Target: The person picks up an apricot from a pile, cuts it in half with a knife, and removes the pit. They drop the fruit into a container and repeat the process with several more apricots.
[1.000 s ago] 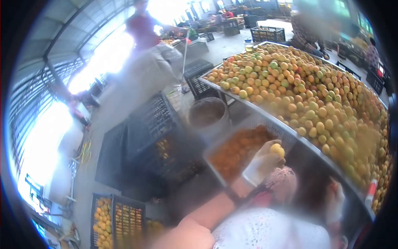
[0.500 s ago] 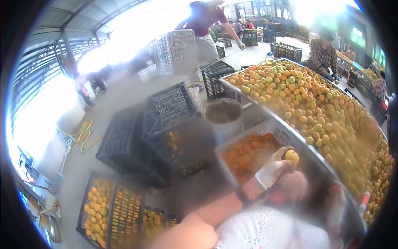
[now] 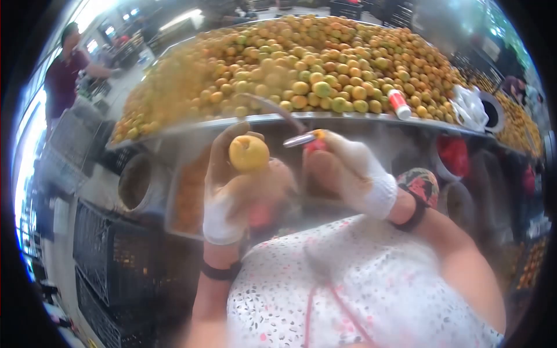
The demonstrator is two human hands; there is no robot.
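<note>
Pale grey floor (image 3: 68,255) runs down the left side, lit by a white glare (image 3: 28,174) along the curved edge of the view. A broad metal-edged table (image 3: 348,120) spans the room — its near rim bowed by the lens. At upper left, a slanting bright strip (image 3: 181,19) shines; at upper right, a hazy blue-green brightness (image 3: 507,26) — too blurred to make out.

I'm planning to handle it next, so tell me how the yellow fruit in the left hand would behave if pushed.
The yellow fruit would probably roll, being nearly round. Its surface looks smooth, so it may slip in the gloved left hand if held loosely.
</note>
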